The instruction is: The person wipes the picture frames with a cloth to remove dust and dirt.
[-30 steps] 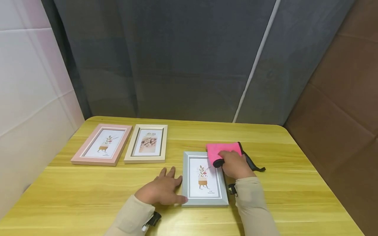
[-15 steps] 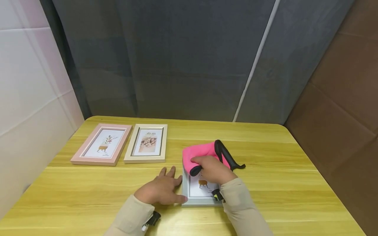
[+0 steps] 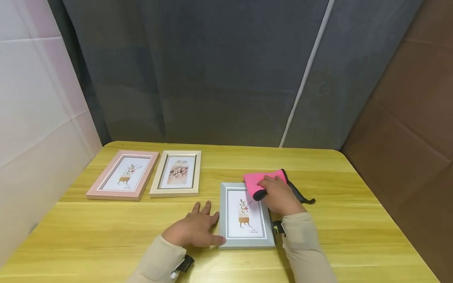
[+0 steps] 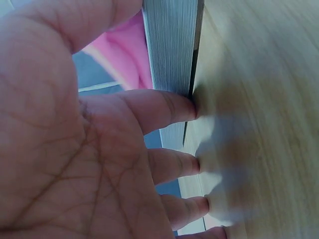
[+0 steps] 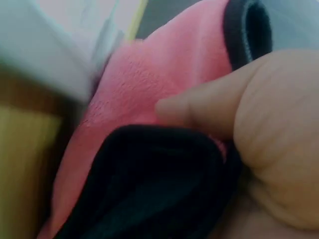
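Note:
A light blue-grey picture frame (image 3: 246,243) lies face up near the table's front, showing a potted-plant print. My left hand (image 3: 194,228) rests spread at its left side, thumb on the lower left corner and fingertips on the table; the left wrist view shows the fingers (image 4: 164,109) against the frame's edge. My right hand (image 3: 281,196) holds a folded pink cloth (image 3: 253,182) with black trim over the frame's top right corner. In the right wrist view the thumb presses on the pink cloth (image 5: 144,84); the other fingers are mostly hidden.
A pink picture frame (image 3: 93,194) and a cream picture frame (image 3: 173,193) lie side by side at the back left of the wooden table (image 3: 336,236). A dark grey curtain (image 3: 219,78) hangs behind the table's far edge.
My right hand moved left with the cloth across the top of the blue-grey frame, then back right to its top right corner. The left hand stays in place.

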A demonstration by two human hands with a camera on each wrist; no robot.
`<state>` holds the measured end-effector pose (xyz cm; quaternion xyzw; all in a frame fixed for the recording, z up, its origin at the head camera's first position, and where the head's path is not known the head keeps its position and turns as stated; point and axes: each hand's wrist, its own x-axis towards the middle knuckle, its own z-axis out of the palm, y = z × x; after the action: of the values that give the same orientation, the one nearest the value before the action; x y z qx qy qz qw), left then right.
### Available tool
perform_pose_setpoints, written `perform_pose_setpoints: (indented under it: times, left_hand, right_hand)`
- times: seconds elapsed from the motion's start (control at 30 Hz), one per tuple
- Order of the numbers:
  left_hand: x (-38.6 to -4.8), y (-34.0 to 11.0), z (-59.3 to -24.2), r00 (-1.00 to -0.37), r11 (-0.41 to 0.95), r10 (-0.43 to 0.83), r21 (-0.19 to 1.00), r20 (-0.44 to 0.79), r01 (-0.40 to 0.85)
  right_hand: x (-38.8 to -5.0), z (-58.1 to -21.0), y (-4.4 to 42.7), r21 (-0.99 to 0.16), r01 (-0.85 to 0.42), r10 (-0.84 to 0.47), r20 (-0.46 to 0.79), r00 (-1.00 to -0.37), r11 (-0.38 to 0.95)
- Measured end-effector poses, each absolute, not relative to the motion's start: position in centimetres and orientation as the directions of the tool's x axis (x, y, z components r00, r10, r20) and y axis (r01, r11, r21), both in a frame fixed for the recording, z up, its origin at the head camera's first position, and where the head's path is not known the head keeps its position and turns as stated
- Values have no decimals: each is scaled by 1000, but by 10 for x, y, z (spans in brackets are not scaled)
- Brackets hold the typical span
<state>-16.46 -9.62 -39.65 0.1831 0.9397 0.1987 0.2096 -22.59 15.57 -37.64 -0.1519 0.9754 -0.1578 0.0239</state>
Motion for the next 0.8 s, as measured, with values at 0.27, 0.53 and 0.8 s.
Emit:
perform_pose_setpoints:
  times: [0.27, 0.53, 0.8]
  left_hand:
    - [-163, -97, -396, -850, 854, 423, 451, -314, 259]
    - [-165, -94, -395, -846, 856, 433, 435, -311, 279]
    - [-164, -96, -396, -850, 855, 426, 445, -312, 265]
  right_hand:
    - [-225, -390, 131, -324, -397, -421, -2, -907, 858]
    - [-220, -389, 113, -407, -485, -551, -54, -833, 774]
    - [-224, -381, 126, -483, -438, -504, -7, -864, 758]
